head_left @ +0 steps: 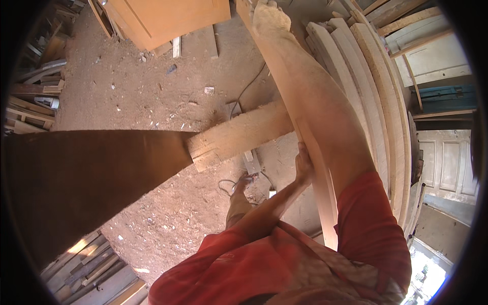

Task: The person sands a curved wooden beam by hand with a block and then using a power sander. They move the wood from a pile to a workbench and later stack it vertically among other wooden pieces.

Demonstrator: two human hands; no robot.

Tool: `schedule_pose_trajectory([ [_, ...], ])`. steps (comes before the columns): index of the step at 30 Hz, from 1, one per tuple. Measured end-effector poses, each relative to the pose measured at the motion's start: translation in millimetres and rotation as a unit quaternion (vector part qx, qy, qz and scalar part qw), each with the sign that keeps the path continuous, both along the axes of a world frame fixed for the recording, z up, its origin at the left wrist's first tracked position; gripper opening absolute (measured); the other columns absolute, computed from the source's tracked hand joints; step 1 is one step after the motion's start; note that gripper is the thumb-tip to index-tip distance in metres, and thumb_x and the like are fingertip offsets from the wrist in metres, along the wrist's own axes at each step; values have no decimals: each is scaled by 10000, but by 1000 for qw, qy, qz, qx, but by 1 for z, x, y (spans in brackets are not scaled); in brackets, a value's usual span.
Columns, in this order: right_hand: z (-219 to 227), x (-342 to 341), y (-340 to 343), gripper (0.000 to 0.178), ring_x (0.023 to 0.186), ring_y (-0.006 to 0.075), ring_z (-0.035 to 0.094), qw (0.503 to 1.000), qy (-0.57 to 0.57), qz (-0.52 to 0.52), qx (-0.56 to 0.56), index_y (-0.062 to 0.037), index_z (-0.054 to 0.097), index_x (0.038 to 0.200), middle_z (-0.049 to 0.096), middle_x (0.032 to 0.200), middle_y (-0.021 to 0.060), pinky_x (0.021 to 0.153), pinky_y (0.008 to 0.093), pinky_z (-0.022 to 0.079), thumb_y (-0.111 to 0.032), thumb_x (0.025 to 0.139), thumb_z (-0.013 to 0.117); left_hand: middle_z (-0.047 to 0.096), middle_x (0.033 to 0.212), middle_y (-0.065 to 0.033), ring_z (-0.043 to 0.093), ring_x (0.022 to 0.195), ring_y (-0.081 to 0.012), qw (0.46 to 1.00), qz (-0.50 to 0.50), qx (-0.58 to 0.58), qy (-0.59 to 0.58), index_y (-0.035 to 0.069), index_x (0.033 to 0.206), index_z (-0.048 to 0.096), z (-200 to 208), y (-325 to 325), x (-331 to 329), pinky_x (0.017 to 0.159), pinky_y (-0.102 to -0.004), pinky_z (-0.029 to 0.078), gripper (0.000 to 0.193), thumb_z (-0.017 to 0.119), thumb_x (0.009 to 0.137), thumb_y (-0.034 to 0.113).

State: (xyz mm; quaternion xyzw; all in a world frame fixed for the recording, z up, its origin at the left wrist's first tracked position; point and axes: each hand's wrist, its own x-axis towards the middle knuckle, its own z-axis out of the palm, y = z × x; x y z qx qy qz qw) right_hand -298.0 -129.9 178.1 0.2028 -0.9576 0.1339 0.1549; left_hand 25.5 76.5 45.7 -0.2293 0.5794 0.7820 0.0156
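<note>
A long pale wooden plank (284, 84) runs from the top of the view down past my body. My right arm reaches along it, and my right hand (272, 19), dusted with sawdust, is closed over its far part. Nearer my body, my left hand (304, 163) grips the plank's left edge, its fingers partly hidden by the wood. A shorter, wide board (241, 134) meets the plank from the left, just beyond my left hand. Its left end lies against a large dark brown panel (96, 178); how they join cannot be made out.
Several thick boards (356, 76) lean in a row on the right. An orange-brown door panel (168, 20) stands at the far side. Wood offcuts (96, 269) are stacked at lower left. A dark cable (249, 86) crosses the dusty floor (127, 91) near my foot (244, 183).
</note>
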Motion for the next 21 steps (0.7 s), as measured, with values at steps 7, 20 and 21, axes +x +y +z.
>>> schedule_pose_trajectory([
  [7,0,199,135,282,1040,352,661,999,8,49,-23,-54,593,1142,646,1056,150,842,481,564,-260,963,663,730,1147,-178,714,1040,-276,994,98,-11,49,28,1324,619,-48,13,-8,854,-371,570,854,166,1060,703],
  [20,87,587,462,292,874,397,669,967,11,-237,93,-45,670,1169,670,1079,189,776,464,575,-58,897,773,400,1583,-147,433,1418,-259,987,45,-14,154,70,1624,244,-61,-3,-14,1187,-400,350,845,125,1070,697],
  [21,93,558,466,308,894,404,674,953,16,-217,212,-59,683,1192,678,1110,181,795,466,577,-47,896,768,400,1586,-136,436,1418,-258,987,43,46,147,77,1626,241,-90,-14,-25,1191,-397,345,851,124,1065,706],
])
